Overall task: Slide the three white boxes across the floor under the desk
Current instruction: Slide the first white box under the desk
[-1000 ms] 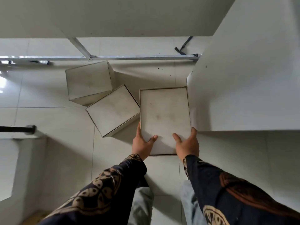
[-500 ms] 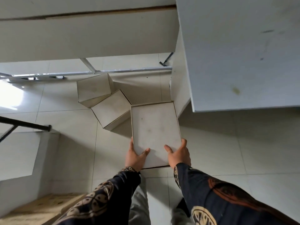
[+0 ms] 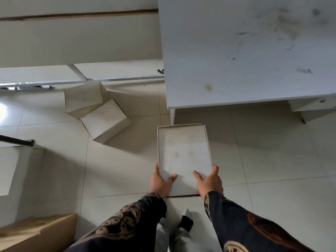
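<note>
A flat white box (image 3: pixel 183 151) lies on the tiled floor just in front of the white desk (image 3: pixel 245 51). My left hand (image 3: pixel 160 182) grips its near left corner and my right hand (image 3: pixel 209 182) grips its near right corner, thumbs on the lid. Two more white boxes sit to the left: one (image 3: pixel 105 120) angled on the floor, the other (image 3: pixel 82 97) behind it and touching it, close to a metal floor rail.
The desk's panel leg (image 3: pixel 171 115) stands right behind the held box. A drawer unit (image 3: pixel 312 104) hangs under the desk at the right. A brown cardboard box (image 3: pixel 36 231) sits at the bottom left, and a black bar (image 3: pixel 17 141) juts in from the left.
The held box has come back toward me and to the right, away from the other two boxes, both hands still on it. My view has pulled back, showing more of the desk top.
</note>
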